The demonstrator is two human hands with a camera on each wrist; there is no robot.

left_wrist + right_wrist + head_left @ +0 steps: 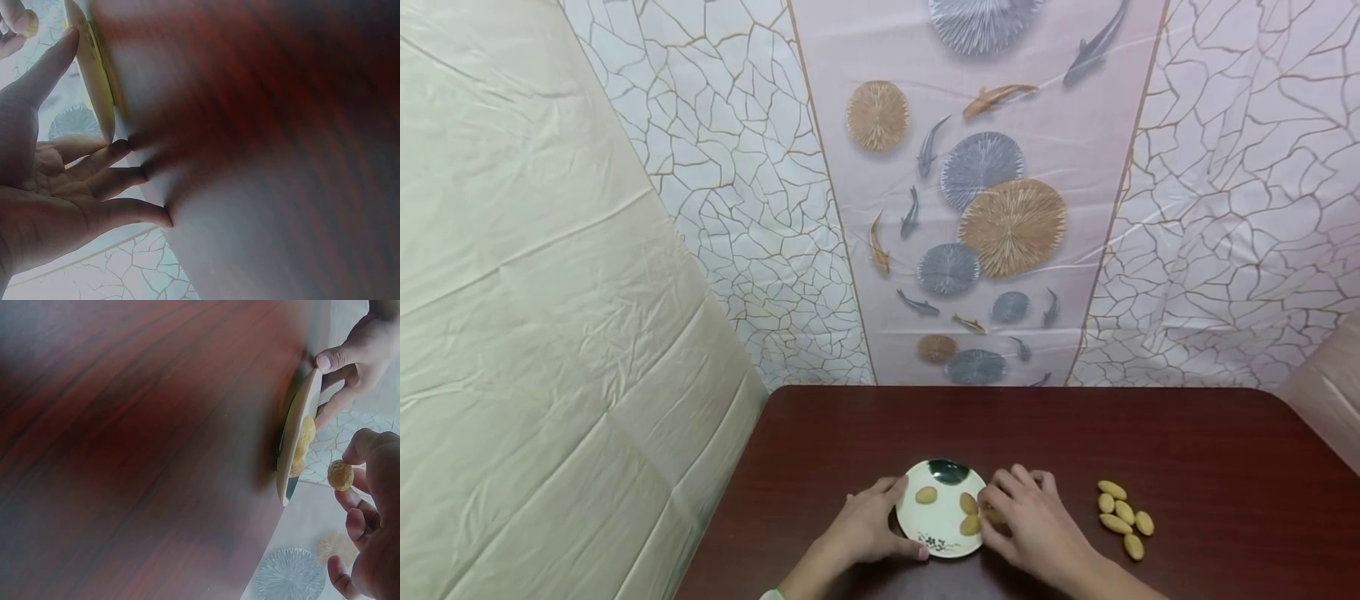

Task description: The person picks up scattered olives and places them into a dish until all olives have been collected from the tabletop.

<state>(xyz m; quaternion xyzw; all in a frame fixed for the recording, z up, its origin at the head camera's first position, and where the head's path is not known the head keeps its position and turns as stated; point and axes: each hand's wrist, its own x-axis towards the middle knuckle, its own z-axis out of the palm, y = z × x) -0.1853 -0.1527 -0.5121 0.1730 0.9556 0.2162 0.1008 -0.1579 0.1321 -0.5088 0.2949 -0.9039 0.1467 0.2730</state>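
A small white plate (pixel 932 518) with a dark green patch and a leafy print lies near the table's front edge. My left hand (pixel 872 521) holds its left rim, thumb at the near side and fingers farther round. Three yellow-brown oval nut-like pieces, one of them an oval piece (pixel 927 495) at the left, lie on it. Over the plate's right edge, my right hand (pixel 1033 525) pinches another yellow-brown oval piece (pixel 340 475) between thumb and fingers. In the right wrist view this piece looks rough and is held apart from the plate.
Several more oval pieces (pixel 1116 522) lie in a loose group on the dark red-brown table (pixel 850 425), right of my right hand. A patterned wall cloth (pixel 977 250) hangs behind the table's far edge, and a pale cloth (pixel 587 333) hangs at the left.
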